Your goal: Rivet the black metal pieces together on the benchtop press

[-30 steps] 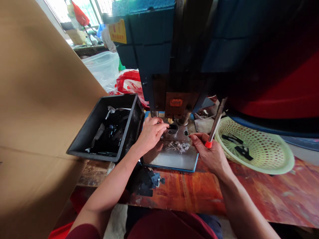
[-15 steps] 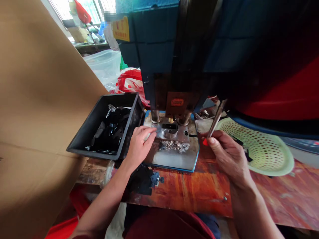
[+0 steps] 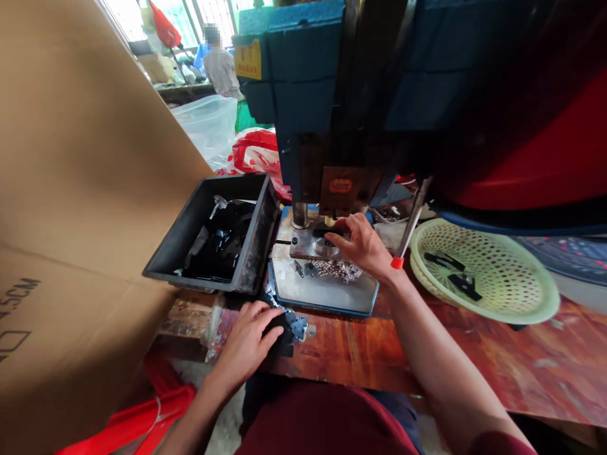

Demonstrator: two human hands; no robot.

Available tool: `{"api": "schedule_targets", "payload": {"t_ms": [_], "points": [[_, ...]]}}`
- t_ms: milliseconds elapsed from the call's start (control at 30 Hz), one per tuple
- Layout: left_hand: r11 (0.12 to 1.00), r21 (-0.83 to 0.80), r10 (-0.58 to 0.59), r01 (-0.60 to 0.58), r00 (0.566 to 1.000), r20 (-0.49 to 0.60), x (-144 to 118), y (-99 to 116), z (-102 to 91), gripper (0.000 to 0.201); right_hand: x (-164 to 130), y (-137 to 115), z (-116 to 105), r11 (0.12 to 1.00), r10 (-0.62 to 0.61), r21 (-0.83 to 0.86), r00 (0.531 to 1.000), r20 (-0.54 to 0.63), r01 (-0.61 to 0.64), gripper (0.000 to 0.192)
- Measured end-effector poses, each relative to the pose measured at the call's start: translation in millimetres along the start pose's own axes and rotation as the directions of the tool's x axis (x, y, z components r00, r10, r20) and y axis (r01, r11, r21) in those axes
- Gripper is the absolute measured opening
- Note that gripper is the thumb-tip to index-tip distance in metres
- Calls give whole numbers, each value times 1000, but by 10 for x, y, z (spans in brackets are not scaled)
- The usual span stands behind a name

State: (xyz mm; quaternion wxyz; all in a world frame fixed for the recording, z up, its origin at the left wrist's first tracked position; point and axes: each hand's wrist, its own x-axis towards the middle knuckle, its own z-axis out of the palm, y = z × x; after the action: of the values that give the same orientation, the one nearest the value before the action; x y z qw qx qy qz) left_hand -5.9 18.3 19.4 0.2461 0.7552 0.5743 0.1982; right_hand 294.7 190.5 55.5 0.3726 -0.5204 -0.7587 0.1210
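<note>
— Two hands, two jobs? Where is each?

— Left hand, low centre, lies flat and open on a heap of small black flat metal pieces at the wooden table's edge. Right hand pinches one small black piece on the steel die block under the blue press, mid-frame.

— How would they handle?

— Light, stiff, likely sharp-edged; pinch by the rims. Two lie in the pale green plastic basket; the black plastic bin holds too many to count.

The left hand rests on a pile of black parts at the table edge. The right hand reaches under the press, fingertips at the die.
</note>
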Motion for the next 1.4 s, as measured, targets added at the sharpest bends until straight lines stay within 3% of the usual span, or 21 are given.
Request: {"api": "schedule_targets", "payload": {"t_ms": [100,200,300,367,467,500,567,667,700,767,867,1000,1167,1267,1400], "points": [[999,39,21,-22,999,24,-9,-94,98,25,88,-51,73,998,-34,-55,999,-32,32,20],[998,40,39,-41,998,49,28,-116,114,18,0,-128,8,993,102,62,991,-88,-97,22],[995,69,65,-67,997,40,66,-134,86,16,-274,-157,-252,938,308,204,944,-118,-281,26],[992,84,95,-98,995,40,86,-162,70,15,-516,-91,-527,914,390,195,904,-175,-356,32],[987,78,137,-141,989,48,122,-211,63,10,-846,119,-947,847,497,48,759,-421,-529,38],[986,72,145,-148,988,47,137,-223,65,10,-930,187,-1045,839,449,-68,756,-476,-540,40],[985,62,157,-159,987,42,169,-239,75,11,-1048,260,-1125,824,289,-286,796,-532,-490,40],[984,35,171,-172,985,33,201,-245,91,14,-1113,149,-929,898,115,-357,920,-375,-258,32],[985,24,171,-172,985,26,205,-243,94,15,-1110,68,-804,942,86,-294,962,-261,-164,30],[987,-8,161,-161,987,4,202,-232,92,17,-1074,-96,-529,989,38,-140,999,-39,-43,24],[989,-93,112,-114,993,-29,181,-194,67,21,-982,-222,-198,995,-36,-85,994,99,45,21],[949,-310,-90,64,993,-71,145,-99,30,21,-883,-145,-21,975,-41,-211,990,133,68,20],[676,-682,-342,279,939,45,172,90,-1,39,-870,-56,14,938,-48,-329,982,181,107,20],[512,-801,-364,310,923,125,249,204,-16,47,-878,-36,35,914,-83,-375,977,196,153,24],[391,-875,-349,287,926,148,355,298,-11,51,-877,-4,61,912,-102,-375,977,185,166,27]]}}
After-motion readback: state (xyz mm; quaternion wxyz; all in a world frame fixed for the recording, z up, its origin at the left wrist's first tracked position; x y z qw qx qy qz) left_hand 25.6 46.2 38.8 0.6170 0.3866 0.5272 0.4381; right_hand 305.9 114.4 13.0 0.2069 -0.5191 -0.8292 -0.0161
